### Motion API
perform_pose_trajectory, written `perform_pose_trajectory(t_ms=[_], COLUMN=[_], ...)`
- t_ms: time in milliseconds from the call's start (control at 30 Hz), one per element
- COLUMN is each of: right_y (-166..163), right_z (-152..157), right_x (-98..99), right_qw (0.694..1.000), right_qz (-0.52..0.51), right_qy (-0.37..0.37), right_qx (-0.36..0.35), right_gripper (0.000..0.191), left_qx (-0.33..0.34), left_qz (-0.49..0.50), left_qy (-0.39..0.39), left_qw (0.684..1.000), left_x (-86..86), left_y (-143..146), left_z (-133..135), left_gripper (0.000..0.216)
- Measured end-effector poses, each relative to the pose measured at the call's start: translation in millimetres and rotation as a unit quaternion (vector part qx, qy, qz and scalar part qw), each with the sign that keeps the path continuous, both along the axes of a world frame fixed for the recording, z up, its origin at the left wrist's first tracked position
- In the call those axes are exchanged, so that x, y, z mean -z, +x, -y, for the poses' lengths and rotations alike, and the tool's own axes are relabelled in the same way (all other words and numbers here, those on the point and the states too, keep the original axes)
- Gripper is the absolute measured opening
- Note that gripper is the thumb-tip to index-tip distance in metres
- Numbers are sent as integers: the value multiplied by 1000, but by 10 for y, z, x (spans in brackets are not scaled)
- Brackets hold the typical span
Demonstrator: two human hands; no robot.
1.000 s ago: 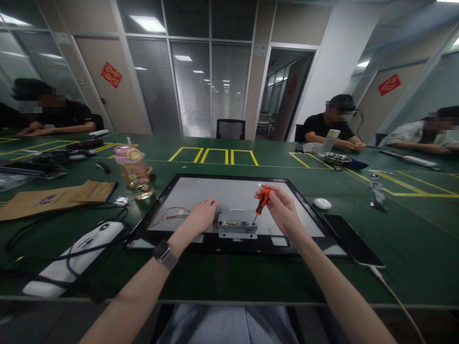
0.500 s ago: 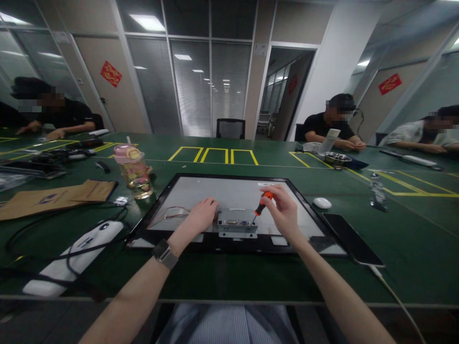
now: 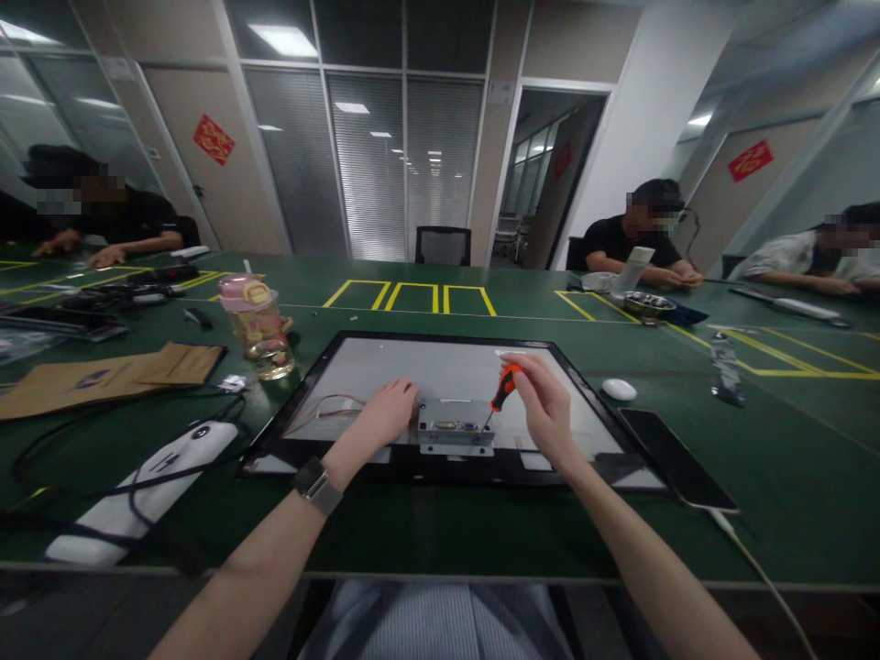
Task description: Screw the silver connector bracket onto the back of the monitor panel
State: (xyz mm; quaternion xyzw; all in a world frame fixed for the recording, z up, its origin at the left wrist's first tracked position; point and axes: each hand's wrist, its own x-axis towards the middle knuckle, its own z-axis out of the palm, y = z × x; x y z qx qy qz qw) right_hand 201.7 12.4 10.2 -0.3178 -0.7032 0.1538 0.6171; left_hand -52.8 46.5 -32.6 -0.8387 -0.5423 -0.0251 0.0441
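A flat display panel (image 3: 405, 362) with a black frame lies back side up on the table before me. On its near part sits a metal connector box (image 3: 455, 411) with a blue video port facing me. My left hand (image 3: 389, 411) holds the box at its left end, its fingertips partly hidden. In my right hand (image 3: 546, 403) is an orange and black screwdriver (image 3: 507, 389), tilted, its tip at the right side of the box's port face. Thin wires (image 3: 323, 405) lie on the panel left of the box.
To the left are a pink-lidded cup (image 3: 256, 321), a brown paper bag (image 3: 103, 380), black cables and a white power strip (image 3: 148, 490). On the right lie a phone (image 3: 677, 458) with a cable and a white case (image 3: 618, 390). Several people sit across the table.
The fingers of my right hand have shifted around the screwdriver handle, and its tilt differs slightly. My left hand and the box stay in place.
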Motion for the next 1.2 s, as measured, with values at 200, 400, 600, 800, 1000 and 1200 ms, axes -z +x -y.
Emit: perform_pose_trajectory(t_ms=[200,400,600,800,1000,1200], right_y=[-18,11,28,14,-3,-17], right_z=[12,-29,11,-38,1,-38], right_x=[28,-9,-48,-10,-24,19], right_qw=[998,1000,993,998,992,999], right_qz=[-18,17,-8,-19,-37,-35], right_qy=[-38,-2,-65,-40,-70,-29], right_qx=[-46,10,-93,-38,-99,-27], right_gripper=[30,16,26,21,27,21], left_qx=[4,3,5,1,-6,-9], left_qz=[2,8,9,5,4,2], left_qy=[3,8,5,-2,-2,-6], left_qw=[1000,1000,1000,1000,1000,1000], left_x=[-15,27,35,-13,-39,-66], left_y=[0,-17,-19,-4,4,10], left_z=[11,-10,-27,2,23,38], left_gripper=[32,31,32,35,35,38])
